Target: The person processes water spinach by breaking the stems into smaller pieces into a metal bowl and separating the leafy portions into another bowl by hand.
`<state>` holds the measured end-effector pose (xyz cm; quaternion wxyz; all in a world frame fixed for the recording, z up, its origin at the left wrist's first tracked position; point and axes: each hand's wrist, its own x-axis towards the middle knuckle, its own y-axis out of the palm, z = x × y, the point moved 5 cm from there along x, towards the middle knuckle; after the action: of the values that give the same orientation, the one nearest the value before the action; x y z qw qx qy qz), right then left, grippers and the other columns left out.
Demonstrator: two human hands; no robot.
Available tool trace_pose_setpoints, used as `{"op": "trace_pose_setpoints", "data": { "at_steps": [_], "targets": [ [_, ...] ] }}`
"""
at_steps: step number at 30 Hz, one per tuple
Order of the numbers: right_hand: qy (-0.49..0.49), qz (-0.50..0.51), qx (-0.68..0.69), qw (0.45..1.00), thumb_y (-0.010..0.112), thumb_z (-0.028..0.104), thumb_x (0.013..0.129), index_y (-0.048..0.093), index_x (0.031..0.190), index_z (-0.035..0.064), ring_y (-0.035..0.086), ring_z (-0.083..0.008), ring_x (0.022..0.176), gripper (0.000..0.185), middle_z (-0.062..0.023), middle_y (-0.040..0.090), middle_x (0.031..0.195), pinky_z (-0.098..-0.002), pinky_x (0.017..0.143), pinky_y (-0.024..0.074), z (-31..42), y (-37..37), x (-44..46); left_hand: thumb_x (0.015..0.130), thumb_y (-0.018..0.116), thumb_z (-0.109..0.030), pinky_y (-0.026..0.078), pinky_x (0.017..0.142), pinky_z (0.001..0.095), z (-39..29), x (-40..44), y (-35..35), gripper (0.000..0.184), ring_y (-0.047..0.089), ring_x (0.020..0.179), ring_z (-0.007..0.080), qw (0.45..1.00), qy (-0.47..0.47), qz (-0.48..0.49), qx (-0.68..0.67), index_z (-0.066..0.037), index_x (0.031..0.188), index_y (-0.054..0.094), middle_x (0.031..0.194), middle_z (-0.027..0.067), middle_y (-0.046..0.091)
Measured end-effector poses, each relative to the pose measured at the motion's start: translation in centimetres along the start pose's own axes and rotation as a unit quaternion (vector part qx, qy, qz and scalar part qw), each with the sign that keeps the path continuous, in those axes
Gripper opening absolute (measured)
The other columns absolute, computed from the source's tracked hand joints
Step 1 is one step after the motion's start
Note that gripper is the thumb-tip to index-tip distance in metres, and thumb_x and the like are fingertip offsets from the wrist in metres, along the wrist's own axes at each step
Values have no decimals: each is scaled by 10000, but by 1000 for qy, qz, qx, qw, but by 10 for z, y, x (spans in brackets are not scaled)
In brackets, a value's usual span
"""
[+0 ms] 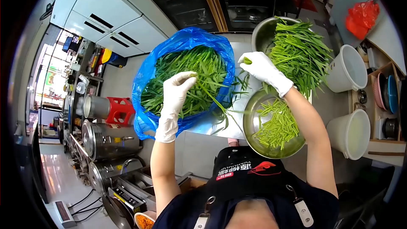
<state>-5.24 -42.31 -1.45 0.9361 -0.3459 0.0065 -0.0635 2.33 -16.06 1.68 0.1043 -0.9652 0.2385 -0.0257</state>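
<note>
My left hand [177,97], in a white glove, pinches a long green stem [208,93] over the blue bag [140,85], which is full of leafy greens [193,65]. My gloved right hand [263,68] is closed on a small piece of green [247,61] beside the steel bowl [259,38] at the back. That bowl holds a heap of long leafy greens [296,53]. Nearer my body, a second steel bowl [253,137] holds short cut stems [275,125]. Loose leaves lie on the metal table [239,50] between the bag and the bowls.
Two white buckets [354,70] stand at the right by a shelf. A red plastic bag [362,16] is at the upper right. Large steel pots [114,142] and a red stool [120,110] are at the left. White cabinets [106,14] stand behind.
</note>
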Motion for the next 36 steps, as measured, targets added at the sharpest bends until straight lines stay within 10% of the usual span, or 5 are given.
{"op": "trace_pose_setpoints", "data": {
  "at_steps": [27, 33, 36],
  "targets": [
    [-84, 105, 285, 949, 692, 216, 786, 690, 880, 5, 596, -185, 645, 231, -124, 649, 720, -301, 636, 470, 67, 67, 5, 808, 724, -23, 518, 728, 237, 17, -17, 24, 362, 627, 762, 119, 998, -35, 34, -45, 74, 1136, 605, 869, 66, 660],
    [-41, 88, 198, 975, 690, 221, 775, 661, 813, 5, 551, -113, 653, 221, -74, 633, 703, -292, 614, 453, 54, 71, 5, 806, 721, -24, 504, 715, 223, 22, -14, 33, 360, 611, 751, 99, 998, -37, 45, -5, 68, 1135, 609, 869, 52, 660],
    [-63, 31, 89, 994, 660, 242, 764, 602, 802, 6, 603, -255, 688, 246, -146, 615, 736, -366, 640, 466, 58, 66, -2, 810, 698, -40, 481, 698, 207, 24, -14, 42, 301, 580, 731, 67, 998, -21, 56, 26, 41, 1096, 650, 837, 20, 658]
  ]
}}
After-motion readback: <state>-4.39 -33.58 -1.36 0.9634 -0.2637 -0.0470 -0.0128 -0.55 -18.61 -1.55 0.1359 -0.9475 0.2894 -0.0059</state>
